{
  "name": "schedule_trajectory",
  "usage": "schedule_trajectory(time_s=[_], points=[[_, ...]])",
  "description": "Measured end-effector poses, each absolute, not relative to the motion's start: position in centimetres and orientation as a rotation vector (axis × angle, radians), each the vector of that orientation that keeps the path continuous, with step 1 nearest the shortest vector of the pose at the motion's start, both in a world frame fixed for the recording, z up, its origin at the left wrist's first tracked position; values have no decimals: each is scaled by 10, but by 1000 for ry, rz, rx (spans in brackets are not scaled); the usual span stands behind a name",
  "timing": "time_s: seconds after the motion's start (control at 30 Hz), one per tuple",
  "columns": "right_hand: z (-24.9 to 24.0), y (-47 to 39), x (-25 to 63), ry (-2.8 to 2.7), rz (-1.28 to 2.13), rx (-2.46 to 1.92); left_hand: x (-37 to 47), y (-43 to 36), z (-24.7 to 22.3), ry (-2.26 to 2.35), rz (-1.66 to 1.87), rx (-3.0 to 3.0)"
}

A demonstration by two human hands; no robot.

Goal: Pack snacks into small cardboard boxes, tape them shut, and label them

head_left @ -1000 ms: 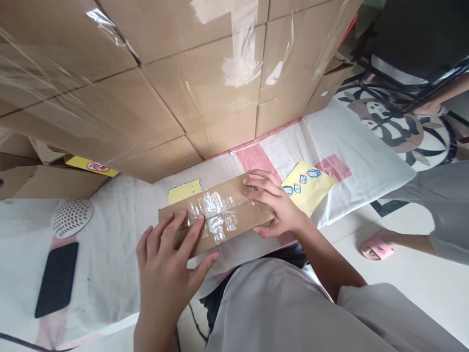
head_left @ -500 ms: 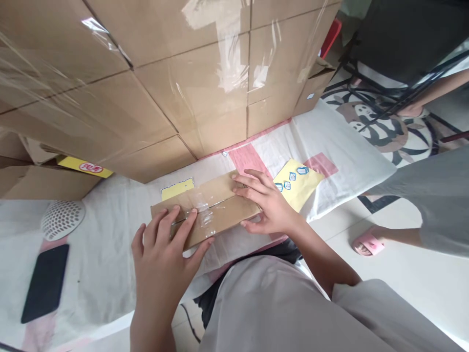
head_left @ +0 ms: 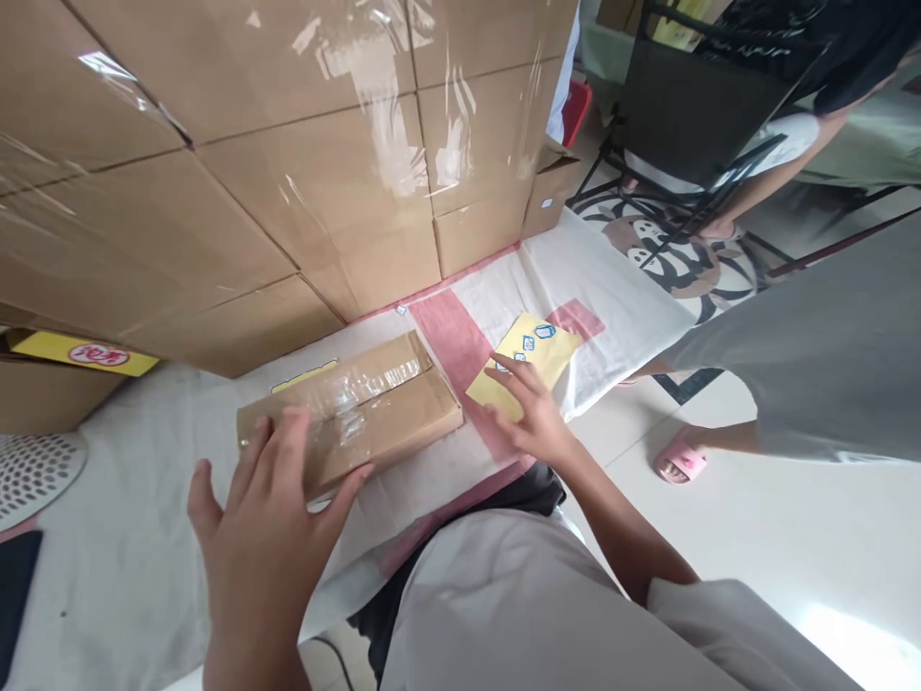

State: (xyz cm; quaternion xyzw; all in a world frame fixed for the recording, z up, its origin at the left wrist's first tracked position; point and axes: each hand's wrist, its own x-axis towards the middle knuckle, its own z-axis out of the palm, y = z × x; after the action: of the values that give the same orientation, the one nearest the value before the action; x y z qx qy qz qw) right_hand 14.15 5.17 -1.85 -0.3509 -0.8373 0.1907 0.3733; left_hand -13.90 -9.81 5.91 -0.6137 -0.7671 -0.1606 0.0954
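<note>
A small brown cardboard box (head_left: 389,403), with clear tape along its top seam, lies flat on the cloth-covered table. My left hand (head_left: 277,499) rests on the box's left end, fingers spread on top and thumb along the near side. My right hand (head_left: 529,408) is off the box, over a yellow sheet (head_left: 551,360) with blue-outlined stickers, its fingers apart. Whether its fingertips touch the sheet I cannot tell. Part of another yellow piece (head_left: 306,374) shows behind the box.
Large taped cartons (head_left: 317,173) stand stacked along the table's back. At the left are a white perforated object (head_left: 39,475), a dark phone (head_left: 15,595) and an open carton with a yellow item (head_left: 86,353). People stand and sit at the right near a black chair (head_left: 697,106).
My right hand has let go of the box's right end and moved over the yellow sheet. The view has shifted right, so the table things appear further left.
</note>
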Motion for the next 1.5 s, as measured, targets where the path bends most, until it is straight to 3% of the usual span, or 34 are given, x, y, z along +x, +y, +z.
schedule_trajectory(time_s=[0.23,0.53,0.8,1.07,1.3,1.5], points=[[-26,89,205,-2196,370,-1376,-137,-98,63,-2344,-547,-1758],[-16,144,184,-2464,503,-1339,-130,-105,57,-2012,-651,-1713],[-18,125,177,-1949,592,-1350,-132,-114,26,-1528,-875,-1703],[-19,110,160,-2098,337,-1458,-22,-81,14,-1270,-1141,-2263],[-16,124,171,-1983,531,-1415,42,-2,-25,-1896,-306,-2607],[-15,131,189,-1877,896,-1277,35,13,-21,-1982,-374,-2595]])
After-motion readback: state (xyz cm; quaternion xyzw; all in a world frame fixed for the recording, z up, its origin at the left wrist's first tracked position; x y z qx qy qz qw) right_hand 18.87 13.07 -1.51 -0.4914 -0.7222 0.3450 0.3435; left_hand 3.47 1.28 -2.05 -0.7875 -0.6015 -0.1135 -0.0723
